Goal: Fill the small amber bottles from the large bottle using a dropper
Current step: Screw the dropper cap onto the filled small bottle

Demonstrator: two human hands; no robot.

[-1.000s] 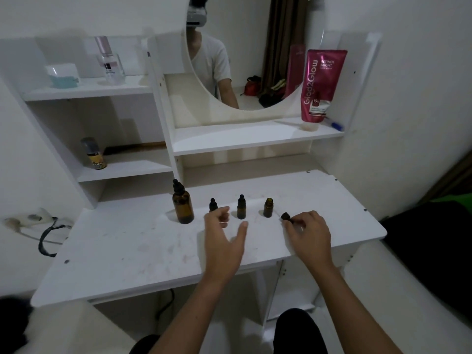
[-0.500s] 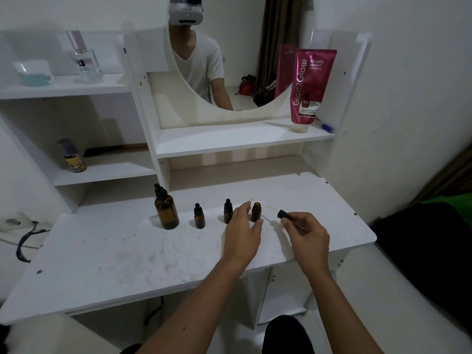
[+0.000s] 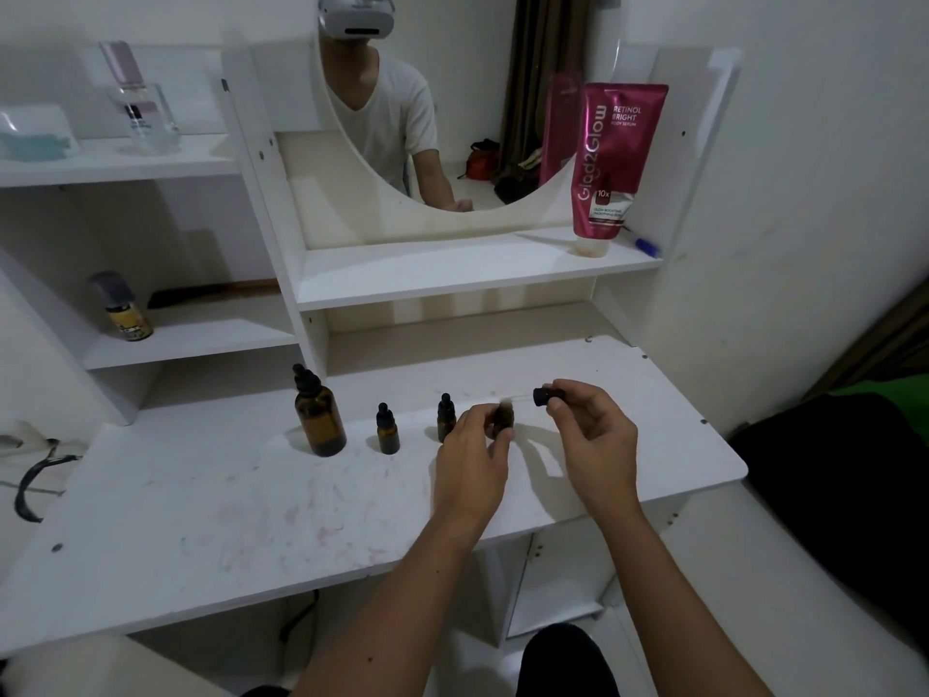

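A large amber bottle with a black dropper cap stands on the white desk. To its right stand two small capped amber bottles. My left hand grips a third small amber bottle, uncapped and blurred, just right of them. My right hand pinches a black dropper cap, held sideways with its thin glass tube pointing left toward the open bottle's mouth.
A pink tube stands on the shelf under the round mirror. A perfume bottle and a small yellow-labelled bottle sit on the left shelves. A black cable hangs off the desk's left edge.
My left hand has closed around the uncapped small bottle. My right hand has raised the dropper cap and brought it closer to that bottle. The view has tilted up.
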